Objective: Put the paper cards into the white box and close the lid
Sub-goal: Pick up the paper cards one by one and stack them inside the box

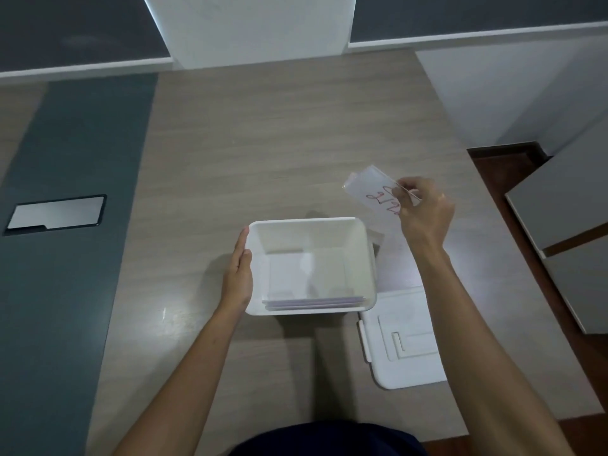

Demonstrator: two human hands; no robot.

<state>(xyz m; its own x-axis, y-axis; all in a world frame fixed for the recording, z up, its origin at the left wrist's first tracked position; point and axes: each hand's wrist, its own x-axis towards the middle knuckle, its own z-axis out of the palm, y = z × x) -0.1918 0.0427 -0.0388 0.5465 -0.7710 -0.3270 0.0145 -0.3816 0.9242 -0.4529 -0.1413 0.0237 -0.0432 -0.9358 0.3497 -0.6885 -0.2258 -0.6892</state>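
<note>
The white box (368, 258) stands open on the wooden table in front of me, with a stack of paper cards (312, 302) lying flat inside along its near wall. My left hand (237, 274) rests flat against the box's left wall, fingers straight. To the upper right of the box, my right hand (424, 212) pinches a few white paper cards (371, 185) with red writing, held above the table. The white lid (404, 343) lies flat on the table just right of the box.
A dark blue-grey strip with a recessed metal cover plate (56, 212) runs down the table's left side. The table's right edge (513, 291) drops to a dark wooden floor, with pale cabinets (566, 209) beyond. A white pillar stands at the back.
</note>
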